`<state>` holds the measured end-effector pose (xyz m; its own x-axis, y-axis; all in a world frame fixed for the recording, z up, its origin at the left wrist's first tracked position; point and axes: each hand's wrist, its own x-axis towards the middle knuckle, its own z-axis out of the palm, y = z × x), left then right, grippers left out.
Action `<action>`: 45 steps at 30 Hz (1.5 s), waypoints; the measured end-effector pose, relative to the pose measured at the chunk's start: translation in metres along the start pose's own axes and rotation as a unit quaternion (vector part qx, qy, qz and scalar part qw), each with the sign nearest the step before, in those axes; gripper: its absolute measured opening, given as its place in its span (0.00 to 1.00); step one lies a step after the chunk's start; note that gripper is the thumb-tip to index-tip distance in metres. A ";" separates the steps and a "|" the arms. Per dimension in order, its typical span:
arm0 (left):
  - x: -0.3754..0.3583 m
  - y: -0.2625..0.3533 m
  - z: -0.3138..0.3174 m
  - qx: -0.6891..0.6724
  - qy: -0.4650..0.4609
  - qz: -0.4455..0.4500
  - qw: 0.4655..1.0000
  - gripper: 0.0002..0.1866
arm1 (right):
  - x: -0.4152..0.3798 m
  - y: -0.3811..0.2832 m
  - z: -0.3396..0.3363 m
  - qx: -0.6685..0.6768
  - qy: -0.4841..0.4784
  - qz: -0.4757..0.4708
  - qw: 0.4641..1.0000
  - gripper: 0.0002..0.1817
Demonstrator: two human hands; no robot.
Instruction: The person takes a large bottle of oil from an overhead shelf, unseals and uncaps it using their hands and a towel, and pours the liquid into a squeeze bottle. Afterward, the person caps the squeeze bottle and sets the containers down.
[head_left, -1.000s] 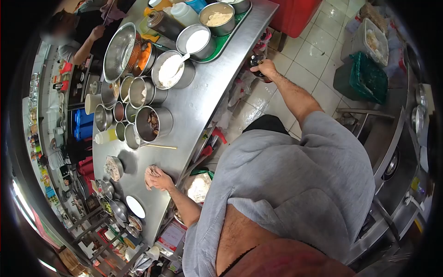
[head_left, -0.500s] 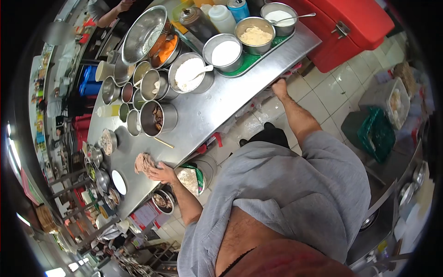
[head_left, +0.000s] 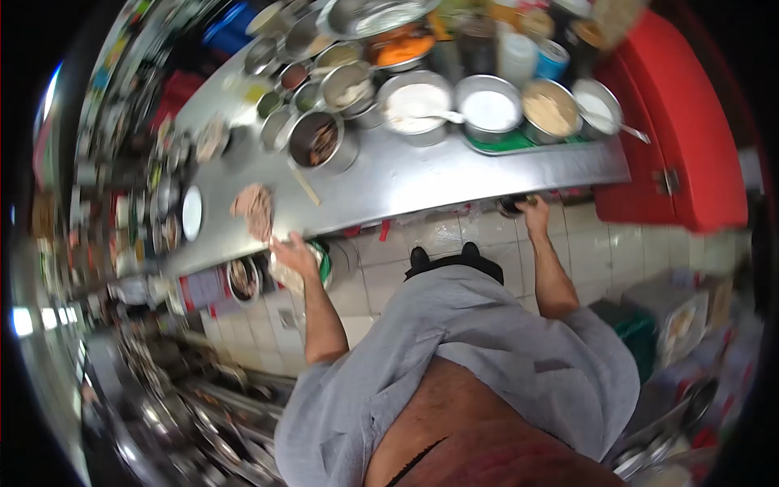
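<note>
On the steel table lies a flat piece of pale pink raw meat [head_left: 255, 213]. My left hand [head_left: 294, 255] is at the table's front edge just below the meat, fingers apart and holding nothing; its fingertips are at or very near the meat's lower end. Further right, my right hand [head_left: 535, 217] is at the front edge, low beside the table, its fingers closed round something small and dark that blur hides. A steel pot with dark brown pieces [head_left: 323, 143] and a thin pale stick [head_left: 307, 187] are to the right of the meat.
Steel pots of white powder [head_left: 488, 109] and pale yellow food [head_left: 551, 112] line the steel table [head_left: 422, 178]. A white plate [head_left: 191, 213] lies left of the meat. A red cooler [head_left: 690, 130] is at the right, and a bowl [head_left: 243, 279] is below the table's left edge.
The view has turned and shifted. My left hand has drawn back from on top of the meat to its near end. A dark thing now shows at my right hand.
</note>
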<state>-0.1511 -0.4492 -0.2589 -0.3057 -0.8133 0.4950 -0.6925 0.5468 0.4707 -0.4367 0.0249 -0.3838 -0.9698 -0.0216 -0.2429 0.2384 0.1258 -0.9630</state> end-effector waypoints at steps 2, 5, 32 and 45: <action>-0.017 -0.013 0.000 -0.011 0.018 -0.041 0.999 0.36 | -0.001 0.004 -0.003 -0.010 0.005 0.008 1.000 0.11; -0.065 -0.036 0.007 0.016 0.016 -0.092 0.995 0.36 | -0.011 -0.013 -0.004 -0.088 -0.066 -0.001 0.994 0.08; -0.293 -0.305 -0.180 -0.065 -0.250 -0.469 0.845 0.31 | -0.175 0.022 0.203 -0.248 -0.402 0.048 0.880 0.14; -0.185 -0.184 -0.140 -0.267 -0.547 -0.299 0.735 0.23 | -0.307 -0.003 0.320 -0.304 -0.384 0.014 0.872 0.18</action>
<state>0.1243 -0.3719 -0.3351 -0.5962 -0.4538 -0.6623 -0.6503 -0.2109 0.7298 -0.1231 -0.2861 -0.3434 -0.5877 -0.6390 -0.4963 -0.0363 0.6336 -0.7728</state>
